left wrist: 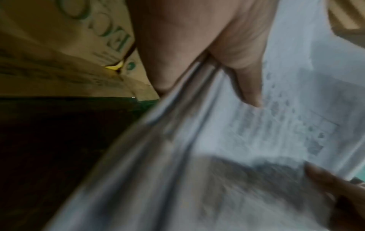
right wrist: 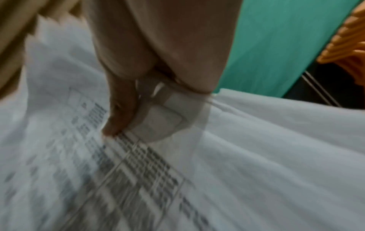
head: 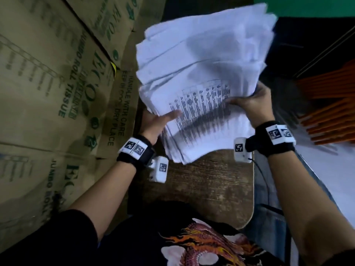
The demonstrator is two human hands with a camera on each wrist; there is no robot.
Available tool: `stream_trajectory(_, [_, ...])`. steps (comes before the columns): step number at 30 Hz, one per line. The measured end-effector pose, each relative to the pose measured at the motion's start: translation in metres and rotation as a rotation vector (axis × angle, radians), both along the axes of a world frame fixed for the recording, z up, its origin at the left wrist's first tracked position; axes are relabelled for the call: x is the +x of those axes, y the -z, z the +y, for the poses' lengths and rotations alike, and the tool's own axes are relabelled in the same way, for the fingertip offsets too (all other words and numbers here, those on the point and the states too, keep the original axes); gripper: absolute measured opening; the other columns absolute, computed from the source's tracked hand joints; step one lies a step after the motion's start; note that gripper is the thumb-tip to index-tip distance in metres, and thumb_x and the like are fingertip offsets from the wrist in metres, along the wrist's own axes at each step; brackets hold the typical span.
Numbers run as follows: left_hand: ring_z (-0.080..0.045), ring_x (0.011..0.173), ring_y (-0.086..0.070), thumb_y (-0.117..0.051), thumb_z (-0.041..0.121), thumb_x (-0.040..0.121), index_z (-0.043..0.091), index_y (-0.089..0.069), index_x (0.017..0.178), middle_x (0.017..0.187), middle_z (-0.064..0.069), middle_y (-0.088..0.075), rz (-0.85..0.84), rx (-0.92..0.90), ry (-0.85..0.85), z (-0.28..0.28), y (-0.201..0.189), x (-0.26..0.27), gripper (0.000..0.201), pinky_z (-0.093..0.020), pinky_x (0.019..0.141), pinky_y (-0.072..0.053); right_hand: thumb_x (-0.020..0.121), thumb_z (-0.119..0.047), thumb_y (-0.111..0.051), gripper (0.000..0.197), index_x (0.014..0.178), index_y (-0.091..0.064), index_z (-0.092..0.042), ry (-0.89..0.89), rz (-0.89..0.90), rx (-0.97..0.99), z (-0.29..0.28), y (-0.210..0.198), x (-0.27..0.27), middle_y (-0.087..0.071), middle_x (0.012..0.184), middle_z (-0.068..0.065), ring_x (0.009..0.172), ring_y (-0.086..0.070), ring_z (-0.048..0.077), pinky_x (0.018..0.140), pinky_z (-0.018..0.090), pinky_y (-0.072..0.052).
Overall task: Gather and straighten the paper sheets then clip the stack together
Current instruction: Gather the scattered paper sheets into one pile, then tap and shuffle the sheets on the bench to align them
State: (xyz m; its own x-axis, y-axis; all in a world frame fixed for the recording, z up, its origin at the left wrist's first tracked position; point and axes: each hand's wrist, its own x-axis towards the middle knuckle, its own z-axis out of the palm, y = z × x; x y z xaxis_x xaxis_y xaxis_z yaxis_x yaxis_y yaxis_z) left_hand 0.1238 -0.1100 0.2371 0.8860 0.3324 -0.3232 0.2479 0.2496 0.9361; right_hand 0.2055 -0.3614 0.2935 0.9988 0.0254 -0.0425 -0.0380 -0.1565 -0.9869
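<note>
Both hands raised over stool [head: 207,191]: left hand [head: 153,123], right hand [head: 255,102] grip uneven paper stack [head: 201,60], thumbs on top.

Head view looks steeply down from above my forearms, taking in both hands, the paper stack [head: 199,89], the wooden table [head: 207,189] and the cardboard boxes [head: 48,83] on my left. Left wrist view sits very close under my left hand [left wrist: 207,39], facing along the thumb onto the sheets. Right wrist view, equally close, faces along my right hand [right wrist: 158,46]. All three views share the printed top sheet; both wrist views are blurred.
</note>
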Motion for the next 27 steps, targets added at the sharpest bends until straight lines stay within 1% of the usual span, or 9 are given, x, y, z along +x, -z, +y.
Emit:
stream_trajectory(3, [-0.020, 0.109, -0.064, -0.096, 0.034, 0.040, 0.002, -0.057, 0.123, 0.115, -0.004, -0.069, 0.089, -0.214, 0.118, 0.019, 0.020, -0.026, 0.098, -0.042, 0.100, -0.049, 0.058, 0.012, -0.081, 0.042, 0.086, -0.064, -0.014, -0.225, 0.215, -0.014, 0.004, -0.005, 0.015, -0.073, 0.068, 0.001, 0.064, -0.070, 0.012, 0.062, 0.033, -0.060])
stream_trajectory(5, [-0.019, 0.099, -0.067, -0.095, 0.036, 0.040, 0.011, -0.056, 0.116, 0.104, 0.002, -0.072, 0.127, -0.276, 0.098, 0.038, 0.034, -0.037, 0.088, -0.038, 0.080, -0.058, 0.053, 0.004, -0.086, 0.044, 0.088, -0.065, -0.013, -0.353, 0.278, -0.244, 0.007, 0.005, 0.023, -0.074, 0.077, 0.003, 0.071, -0.070, 0.017, 0.071, 0.040, -0.061])
stream_trajectory(7, [-0.021, 0.103, -0.063, -0.083, 0.027, 0.065, 0.025, -0.051, 0.117, 0.115, 0.001, -0.066, 0.161, -0.244, 0.077, 0.053, 0.041, -0.041, 0.061, -0.036, 0.068, -0.057, 0.052, -0.002, -0.089, 0.047, 0.091, -0.067, -0.015, -0.481, 0.287, -0.557, 0.013, 0.025, 0.030, -0.072, 0.086, 0.005, 0.078, -0.068, 0.019, 0.079, 0.040, -0.059])
stream_trajectory(11, [-0.021, 0.124, -0.051, -0.076, 0.012, 0.077, 0.020, -0.043, 0.135, 0.139, -0.006, -0.050, 0.279, 0.117, 0.062, 0.075, 0.068, -0.032, 0.068, -0.044, 0.102, -0.046, 0.061, -0.010, -0.087, 0.041, 0.094, -0.063, -0.015, -0.765, 0.347, -0.935, 0.043, 0.060, 0.032, -0.066, 0.095, 0.005, 0.083, -0.060, 0.019, 0.071, 0.025, -0.041])
stream_trajectory(14, [-0.022, 0.121, -0.053, -0.090, 0.036, 0.055, 0.023, -0.045, 0.135, 0.133, -0.004, -0.056, 0.426, 0.320, 0.274, 0.078, 0.077, -0.026, 0.093, -0.045, 0.102, -0.045, 0.061, -0.013, -0.087, 0.042, 0.094, -0.064, -0.005, -0.876, 0.318, -0.993, 0.074, 0.082, 0.032, -0.064, 0.094, 0.010, 0.084, -0.059, 0.023, 0.065, 0.026, -0.037])
stream_trajectory(17, [-0.028, 0.107, -0.060, -0.092, 0.039, 0.047, 0.006, -0.061, 0.109, 0.108, -0.011, -0.066, 0.581, 0.403, 0.404, 0.072, 0.066, -0.022, 0.077, -0.039, 0.091, -0.051, 0.060, -0.021, -0.089, 0.058, 0.106, -0.061, -0.003, -0.863, 0.283, -1.025, 0.093, 0.094, 0.032, -0.055, 0.101, 0.007, 0.095, -0.056, 0.022, 0.072, 0.025, -0.040])
stream_trajectory(19, [-0.022, 0.091, -0.059, -0.093, 0.032, 0.044, 0.009, -0.060, 0.087, 0.090, -0.005, -0.062, 0.619, 0.378, 0.405, 0.066, 0.069, -0.020, 0.058, -0.030, 0.075, -0.048, 0.059, -0.025, -0.090, 0.060, 0.107, -0.059, -0.003, -0.807, 0.278, -1.049, 0.098, 0.102, 0.032, -0.060, 0.109, 0.012, 0.103, -0.060, 0.029, 0.082, 0.032, -0.048])
stream_trajectory(22, [-0.021, 0.101, -0.062, -0.092, 0.013, 0.053, 0.003, -0.062, 0.100, 0.104, -0.006, -0.064, 0.613, 0.344, 0.314, 0.058, 0.087, -0.019, 0.056, -0.034, 0.085, -0.051, 0.062, -0.024, -0.088, 0.064, 0.116, -0.059, -0.005, -0.741, 0.222, -1.047, 0.097, 0.111, 0.028, -0.064, 0.115, 0.016, 0.108, -0.060, 0.032, 0.088, 0.036, -0.046])
stream_trajectory(27, [-0.020, 0.102, -0.055, -0.089, 0.016, 0.060, -0.002, -0.054, 0.114, 0.106, -0.007, -0.057, 0.672, 0.419, 0.228, 0.050, 0.106, -0.014, 0.067, -0.030, 0.084, -0.045, 0.068, -0.037, -0.081, 0.075, 0.133, -0.049, -0.021, -0.458, 0.076, -1.027, 0.055, 0.122, 0.017, -0.048, 0.138, 0.007, 0.131, -0.039, 0.028, 0.107, 0.052, -0.027])
